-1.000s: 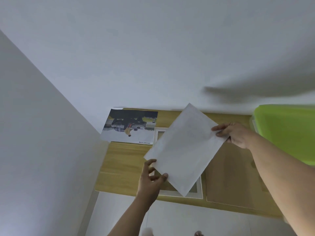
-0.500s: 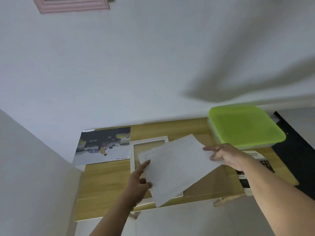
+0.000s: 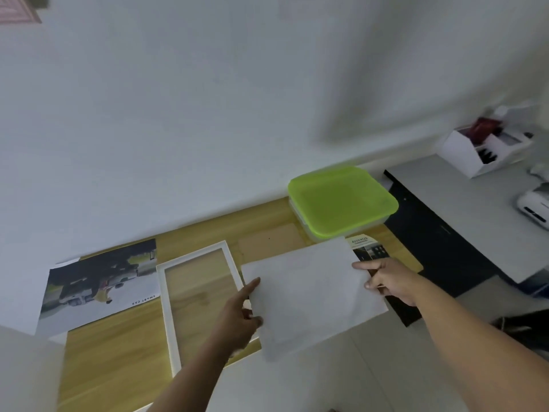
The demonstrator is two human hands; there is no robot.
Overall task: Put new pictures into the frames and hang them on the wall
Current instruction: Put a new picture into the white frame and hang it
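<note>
I hold a white sheet [image 3: 312, 295], blank side up, above the right part of the wooden table [image 3: 116, 361]. My left hand [image 3: 237, 316] pinches its left edge and my right hand [image 3: 386, 281] grips its right edge. To the left of the sheet an empty white frame [image 3: 166, 304] lies flat on the table, wood showing through it. A printed car picture [image 3: 98, 286] lies at the table's left end against the wall. A brown backing board [image 3: 270, 242] rests behind the sheet. A pink frame [image 3: 17, 10] hangs on the wall at the top left.
A box with a green lid [image 3: 341, 200] stands at the table's back right. A printed leaflet [image 3: 367, 248] lies beside it. To the right is a grey desk [image 3: 475, 209] with a black mat [image 3: 430, 242], a white organiser [image 3: 481, 147] and a white device [image 3: 534, 203].
The view has swung right and down. The sheet has moved to the right off the white frame and turned more level, both hands still on its edges.
</note>
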